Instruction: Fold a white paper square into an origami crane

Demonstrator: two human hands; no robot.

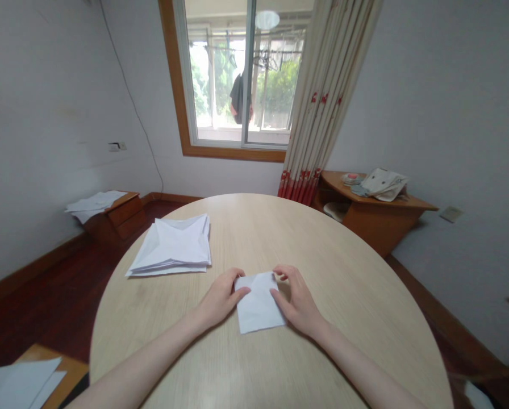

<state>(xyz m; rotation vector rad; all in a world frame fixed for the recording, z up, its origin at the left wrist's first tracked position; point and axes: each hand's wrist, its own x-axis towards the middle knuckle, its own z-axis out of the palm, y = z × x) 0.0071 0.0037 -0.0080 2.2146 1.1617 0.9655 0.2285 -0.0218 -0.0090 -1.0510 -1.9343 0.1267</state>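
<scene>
A small folded white paper point(261, 307) lies on the round wooden table point(322, 352) in front of me, with fold lines showing near its far edge. My left hand point(226, 292) grips its left side, the thumb on top and the fingers curled around the far left corner. On the opposite side my right hand point(295, 301) holds the right edge, thumb on the paper and fingertips bent at the far right corner. To the left, farther back, rests a stack of folded white papers point(173, 241).
A small wooden cabinet point(126, 218) with papers on top stands at the left wall. At back right, a corner desk point(374, 221) carries a cloth bag point(384, 184). More white sheets point(20, 383) lie on a wooden seat at lower left. A curtain point(322, 102) hangs beside the window.
</scene>
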